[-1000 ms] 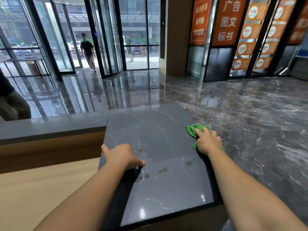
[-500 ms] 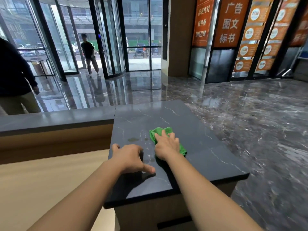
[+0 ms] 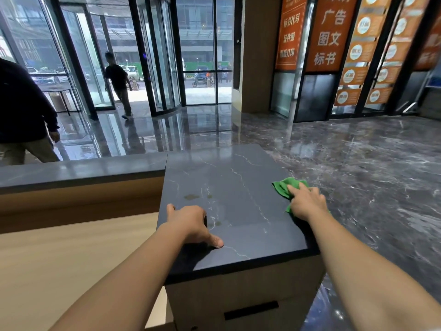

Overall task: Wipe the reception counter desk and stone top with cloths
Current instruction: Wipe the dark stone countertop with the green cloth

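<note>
Right hand [image 3: 306, 203] lies flat, fingers straight, pressing the cloth [image 3: 282, 187] on the stone top [image 3: 238, 187] at its right edge. Left hand [image 3: 191, 223] rests near the left edge, fingers loosely bent, holding nothing. Brown spots [image 3: 191, 197] sit toward the left edge, so the top is judged only partly wiped. No cloth on the desk [image 3: 71, 247], which is probably not yet wiped.

Green cloth [image 3: 284, 187]: its near part is hidden under the right hand [image 3: 307, 203]; only the far folds show.
Left hand [image 3: 191, 223]: its back covers most of the fingers, so their lie on the stone top [image 3: 238, 182] cannot be told.
Forearms [image 3: 119, 283]: both cut off by the bottom edge.
Person at left [image 3: 21, 111]: cut by the left edge.
Orange banners [image 3: 329, 32]: tops cut off.
</note>
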{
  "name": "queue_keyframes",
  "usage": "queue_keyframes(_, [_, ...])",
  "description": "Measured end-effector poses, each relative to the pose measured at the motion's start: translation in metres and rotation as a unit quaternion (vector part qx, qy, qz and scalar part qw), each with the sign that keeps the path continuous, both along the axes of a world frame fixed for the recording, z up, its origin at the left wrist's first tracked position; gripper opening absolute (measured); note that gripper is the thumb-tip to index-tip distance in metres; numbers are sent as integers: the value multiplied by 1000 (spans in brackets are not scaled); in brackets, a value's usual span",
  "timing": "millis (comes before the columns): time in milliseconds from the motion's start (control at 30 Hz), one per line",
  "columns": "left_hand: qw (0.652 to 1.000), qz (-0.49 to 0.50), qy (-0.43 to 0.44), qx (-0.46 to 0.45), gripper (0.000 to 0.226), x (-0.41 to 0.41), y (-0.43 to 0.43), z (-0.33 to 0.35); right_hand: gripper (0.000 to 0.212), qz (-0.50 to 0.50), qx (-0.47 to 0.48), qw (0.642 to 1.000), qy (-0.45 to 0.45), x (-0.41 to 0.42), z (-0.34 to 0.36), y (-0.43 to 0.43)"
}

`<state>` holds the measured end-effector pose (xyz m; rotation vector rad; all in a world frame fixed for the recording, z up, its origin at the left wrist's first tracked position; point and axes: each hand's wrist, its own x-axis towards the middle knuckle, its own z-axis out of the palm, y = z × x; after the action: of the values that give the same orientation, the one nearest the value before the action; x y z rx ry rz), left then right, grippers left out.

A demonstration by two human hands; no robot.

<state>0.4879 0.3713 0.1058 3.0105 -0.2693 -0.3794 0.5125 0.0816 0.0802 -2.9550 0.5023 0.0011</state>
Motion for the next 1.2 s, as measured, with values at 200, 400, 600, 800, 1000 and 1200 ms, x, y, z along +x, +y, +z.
queue_keyframes(200, [1000, 0, 14, 4, 72, 4, -3, 1, 46, -37, 2, 999, -21, 1, -1, 36])
queue_keyframes(400, [1000, 8, 18, 16, 70, 8, -3, 0, 47, 77, 25, 995, -59, -16, -7, 131])
queue_keyframes(600, [1000, 16, 5, 23, 83, 6, -3, -6, 55, 179, 17, 982, -58, -35, -11, 151])
queue_keyframes(800, [1000, 16, 0, 20, 69, 1, -7, -2, 58, 104, 7, 993, -48, -41, -10, 59])
queue_keyframes(1000, [998, -24, -49, 21, 66, -17, -16, -4, 59, 9, -2, 1000, -12, -51, -2, -9])
queue_keyframes(1200, [994, 12, -106, 30, 55, -37, 0, -9, 45, -35, 3, 999, -42, -54, -4, 34])
